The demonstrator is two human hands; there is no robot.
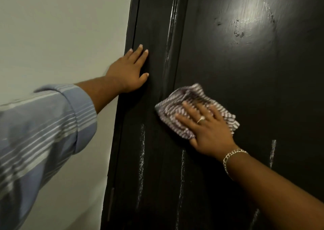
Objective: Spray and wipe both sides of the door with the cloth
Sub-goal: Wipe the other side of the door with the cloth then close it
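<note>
A black door point(245, 89) fills the right and middle of the view, with a bright glare patch near its top and thin wet streaks running down its lower part. My right hand point(206, 128) lies flat on a striped grey-and-white cloth point(177, 114), pressing it against the door with straight, spread fingers. My left hand point(129, 72) rests flat on the door's left side near its edge, fingers straight. No spray bottle is in view.
A pale wall point(61, 37) borders the door on the left. My left arm wears a blue striped sleeve point(43, 128). A raised vertical moulding point(171, 37) runs down the door between my hands.
</note>
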